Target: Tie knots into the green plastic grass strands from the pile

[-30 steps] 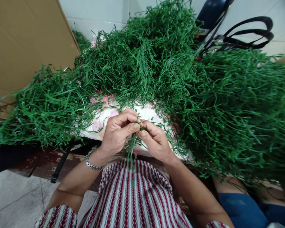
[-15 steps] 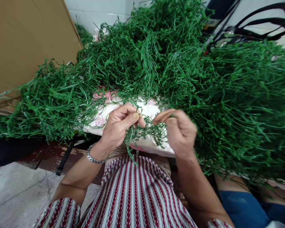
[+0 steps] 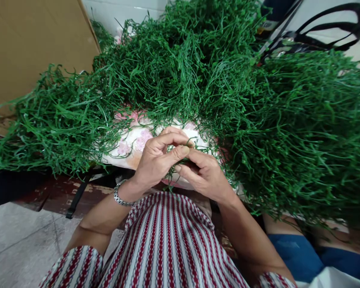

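My left hand [image 3: 157, 160], with a metal watch band at its wrist, pinches thin green plastic-looking stems [image 3: 171, 173] between thumb and fingers. My right hand [image 3: 208, 174] meets it from the right, its thumb and fingers closed around part of the same stems. The fingertips of both hands touch in front of my body, and they hide much of the piece. Below the hands lies a white cloth with pink flowers [image 3: 142, 139].
Large heaps of tangled green stems [image 3: 180, 68] spread behind and to both sides. A cardboard box [image 3: 39, 52] stands at the left, and a bag with black handles [image 3: 333, 28] at the back right. Another person's knees in blue shorts [image 3: 294, 254] show at lower right.
My right hand has moved left and down to meet my left hand, which has shifted slightly right. The stems that hung between the hands are now mostly covered by them.
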Demonstrator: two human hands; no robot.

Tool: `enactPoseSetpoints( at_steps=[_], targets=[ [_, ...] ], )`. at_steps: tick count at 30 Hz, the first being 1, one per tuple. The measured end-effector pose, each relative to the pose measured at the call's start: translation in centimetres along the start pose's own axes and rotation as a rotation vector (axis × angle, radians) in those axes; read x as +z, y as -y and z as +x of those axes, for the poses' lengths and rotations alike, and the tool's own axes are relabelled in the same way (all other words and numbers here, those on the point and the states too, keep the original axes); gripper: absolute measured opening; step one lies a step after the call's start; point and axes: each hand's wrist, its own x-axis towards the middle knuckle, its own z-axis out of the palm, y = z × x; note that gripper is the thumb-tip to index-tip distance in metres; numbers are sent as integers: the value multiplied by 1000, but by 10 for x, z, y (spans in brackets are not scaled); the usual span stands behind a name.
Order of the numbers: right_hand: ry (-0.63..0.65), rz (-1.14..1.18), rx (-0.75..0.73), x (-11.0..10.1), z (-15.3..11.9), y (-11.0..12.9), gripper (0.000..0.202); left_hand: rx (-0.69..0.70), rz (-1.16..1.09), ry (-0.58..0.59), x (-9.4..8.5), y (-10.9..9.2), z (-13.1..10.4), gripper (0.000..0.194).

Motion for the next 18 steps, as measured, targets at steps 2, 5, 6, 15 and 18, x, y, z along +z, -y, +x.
enactPoseSetpoints(
  at_steps=[2, 5, 6, 15, 18],
  targets=[
    [-40, 16, -31, -2, -3, -3, 11, 28, 120, -32, -6, -3, -5, 11],
    [-124, 28, -73, -3, -8, -7, 12, -40, 289, 46, -13, -8, -16, 16],
    [-139, 33, -87, -2, -8, -8, 13, -61, 335, 94, -14, -9, -19, 14],
    [-149, 6, -141, 4, -6, -9, 9, 223, 667, 5, -10, -3, -29, 11],
    [-119, -19, -135, 3, -7, -9, 6, 242, 764, 90, -11, -4, -30, 11]
  ],
)
